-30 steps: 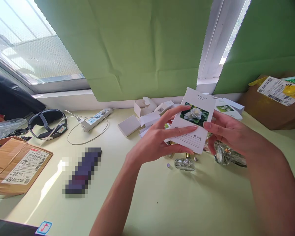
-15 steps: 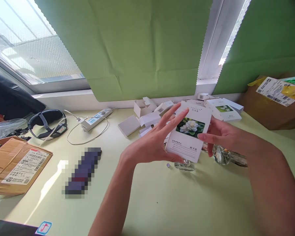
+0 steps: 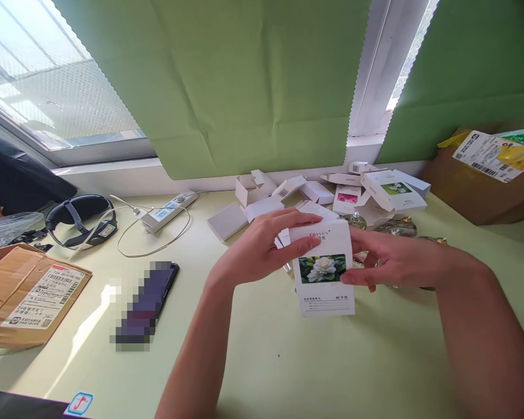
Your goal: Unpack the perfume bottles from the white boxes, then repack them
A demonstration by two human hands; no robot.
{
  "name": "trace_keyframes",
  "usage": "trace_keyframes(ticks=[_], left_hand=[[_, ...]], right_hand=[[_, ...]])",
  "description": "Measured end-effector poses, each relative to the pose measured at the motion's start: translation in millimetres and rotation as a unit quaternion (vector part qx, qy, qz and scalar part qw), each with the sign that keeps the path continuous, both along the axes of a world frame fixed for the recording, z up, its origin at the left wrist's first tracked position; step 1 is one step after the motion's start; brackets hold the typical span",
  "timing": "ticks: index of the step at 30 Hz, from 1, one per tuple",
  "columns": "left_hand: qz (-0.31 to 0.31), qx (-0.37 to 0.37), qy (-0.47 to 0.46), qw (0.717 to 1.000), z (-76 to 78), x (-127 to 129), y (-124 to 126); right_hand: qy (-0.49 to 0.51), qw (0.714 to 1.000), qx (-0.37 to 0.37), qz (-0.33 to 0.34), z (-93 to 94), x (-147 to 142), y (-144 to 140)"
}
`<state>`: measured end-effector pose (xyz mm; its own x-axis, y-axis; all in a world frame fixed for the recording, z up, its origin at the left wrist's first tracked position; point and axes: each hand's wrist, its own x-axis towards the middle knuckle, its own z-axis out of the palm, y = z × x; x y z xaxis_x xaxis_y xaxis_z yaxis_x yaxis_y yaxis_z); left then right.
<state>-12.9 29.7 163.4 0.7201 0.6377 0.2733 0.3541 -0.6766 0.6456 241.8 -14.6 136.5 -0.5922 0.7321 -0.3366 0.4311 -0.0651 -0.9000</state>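
A white perfume box (image 3: pixel 326 299) with a white flower photo on its front stands close to upright over the table, its lower edge at or near the surface. My left hand (image 3: pixel 255 250) is closed at its upper left, thumb across the front and fingers behind the top edge. At the right side, my right hand (image 3: pixel 397 259) pinches the box with the thumb against the photo; its other fingers are partly hidden behind. Just beyond the right hand lie glass bottles (image 3: pixel 404 226), partly covered by that hand. Another glass piece (image 3: pixel 354 220) shows behind the box.
Several small white cartons, among them a flower-print box (image 3: pixel 402 201), lie piled along the window wall. Large cardboard boxes sit at right (image 3: pixel 467 186) and left (image 3: pixel 43 291). A phone (image 3: pixel 146 305), a power strip (image 3: pixel 168 210) with a cable and a headset (image 3: pixel 81 221) occupy the left side.
The perfume box has come down and turned from tilted to nearly upright. My left hand has gone from spread fingers to closed at its top; my right hand keeps its hold.
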Motion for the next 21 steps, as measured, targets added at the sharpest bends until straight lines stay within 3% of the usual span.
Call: trace_keyframes(ticks=[8, 15, 21], left_hand=[[-0.049, -0.091, 0.083, 0.991, 3.4, -8, 2], [-0.117, -0.188, 0.227, 0.948, 2.6, -21, 10], [-0.108, -0.186, 0.268, 0.939, -15.3, -17, 22]], right_hand=[[-0.038, 0.998, 0.012, 0.041, 1.3, -2, 2], [-0.102, 0.989, 0.074, -0.073, 2.3, 12, 2], [-0.144, 0.977, 0.111, -0.115, -0.9, 15, 6]])
